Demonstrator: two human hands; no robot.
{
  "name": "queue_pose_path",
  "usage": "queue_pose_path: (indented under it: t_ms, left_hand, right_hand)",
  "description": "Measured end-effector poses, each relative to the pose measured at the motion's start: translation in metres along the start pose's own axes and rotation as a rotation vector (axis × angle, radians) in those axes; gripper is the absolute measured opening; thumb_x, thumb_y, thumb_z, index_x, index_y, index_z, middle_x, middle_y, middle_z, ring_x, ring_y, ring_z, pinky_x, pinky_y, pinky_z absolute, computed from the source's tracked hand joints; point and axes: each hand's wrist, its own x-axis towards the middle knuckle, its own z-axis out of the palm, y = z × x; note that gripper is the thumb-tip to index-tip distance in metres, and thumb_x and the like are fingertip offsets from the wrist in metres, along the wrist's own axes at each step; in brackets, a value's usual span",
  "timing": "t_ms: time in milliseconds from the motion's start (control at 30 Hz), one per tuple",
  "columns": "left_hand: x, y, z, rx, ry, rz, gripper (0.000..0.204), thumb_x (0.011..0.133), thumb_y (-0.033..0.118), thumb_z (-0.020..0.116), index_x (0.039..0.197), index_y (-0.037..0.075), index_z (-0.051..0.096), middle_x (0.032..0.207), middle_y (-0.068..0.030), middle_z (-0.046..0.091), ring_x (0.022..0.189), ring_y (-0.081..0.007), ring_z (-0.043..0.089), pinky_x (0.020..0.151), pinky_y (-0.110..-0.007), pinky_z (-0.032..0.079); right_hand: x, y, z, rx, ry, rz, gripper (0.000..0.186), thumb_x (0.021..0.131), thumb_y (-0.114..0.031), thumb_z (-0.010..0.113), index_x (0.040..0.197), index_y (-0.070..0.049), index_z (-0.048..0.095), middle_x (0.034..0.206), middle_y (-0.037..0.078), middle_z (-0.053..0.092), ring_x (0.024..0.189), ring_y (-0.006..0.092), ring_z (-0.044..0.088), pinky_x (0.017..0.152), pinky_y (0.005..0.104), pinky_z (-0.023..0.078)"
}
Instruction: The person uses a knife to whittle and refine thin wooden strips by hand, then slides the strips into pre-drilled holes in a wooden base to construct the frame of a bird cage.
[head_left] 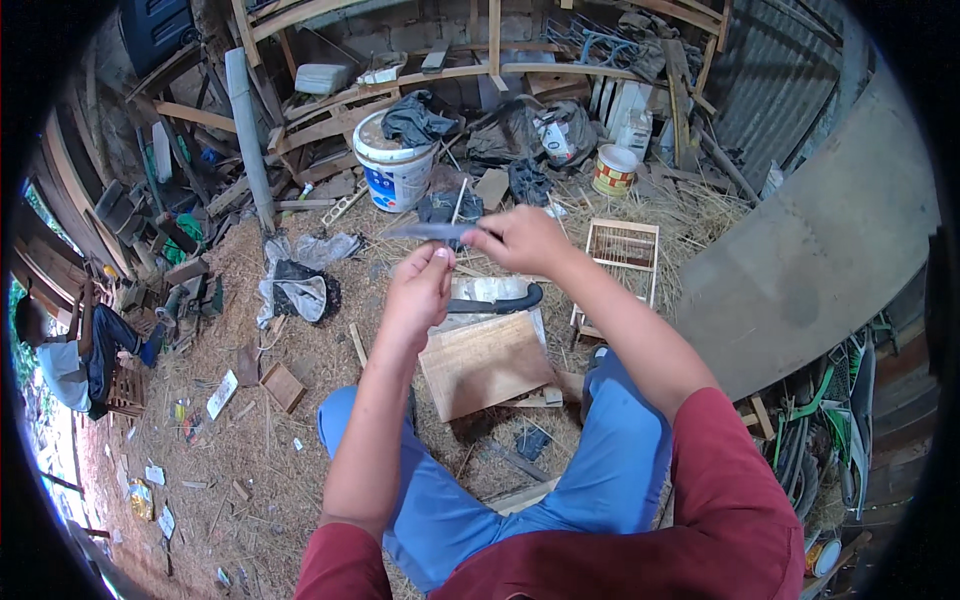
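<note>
A knife [425, 231] is held crosswise in the air above the littered floor [225, 330], its blade crossing a thin pale stick [460, 200]; whether they touch cannot be told. The stick appears to be pinched upright by the closed left hand [418, 285], probably so its side is offered to the edge. The knife's handle is gripped, and hidden, by the curled right hand [525, 240]. Below, a wooden block [485, 365] is placed, perhaps as a rest; a barred wooden frame [626, 266] is set to its right.

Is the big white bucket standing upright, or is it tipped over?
Upright: the bucket stands on its base, its rim facing up, and dark crumpled material lies on top.
</note>
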Motion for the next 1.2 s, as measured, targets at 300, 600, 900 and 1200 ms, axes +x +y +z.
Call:
queue_pose_path:
  t_ms: [300,600,900,1200]
  left_hand:
    - [-0.009,0.0,0.005,0.09,-0.023,0.064,0.019,0.107,0.027,0.049,0.096,0.012,0.055,0.059,0.0095,0.035,0.042,-0.0015,0.025,0.038,-0.022,0.017]
    - [-0.029,0.017,-0.004,0.04,0.021,0.09,0.02,0.108,0.021,0.046,0.101,0.007,0.058,0.059,0.0093,0.037,0.047,-0.0012,0.028,0.042,-0.023,0.02]
    - [-0.03,0.005,-0.006,0.108,0.064,0.145,0.028,0.107,0.023,0.048,0.09,0.006,0.061,0.061,0.0087,0.041,0.055,-0.0021,0.033,0.05,-0.023,0.026]
    - [-0.04,0.004,-0.021,0.186,0.058,0.239,0.03,0.106,0.024,0.051,0.083,0.007,0.059,0.063,0.0086,0.041,0.057,-0.0024,0.035,0.052,-0.024,0.028]
  right_hand:
    - [-0.001,0.023,0.009,0.119,0.161,0.236,0.068,0.095,-0.069,0.047,0.09,-0.007,0.075,0.082,0.018,0.072,0.079,0.0404,0.069,0.071,0.0475,0.054]
    - [-0.016,0.036,0.003,0.599,0.088,0.364,0.058,0.102,-0.051,0.053,0.08,0.001,0.061,0.061,0.001,0.05,0.062,0.0133,0.048,0.059,0.0346,0.041]
    - [-0.023,-0.034,0.0,0.263,0.06,0.175,0.042,0.099,-0.043,0.06,0.083,-0.005,0.066,0.059,0.012,0.053,0.055,0.0224,0.051,0.055,0.0375,0.04]
    - [-0.011,-0.056,-0.016,0.144,0.162,0.113,0.048,0.095,-0.054,0.059,0.076,-0.011,0.069,0.065,0.017,0.063,0.065,0.0394,0.065,0.056,0.0477,0.048]
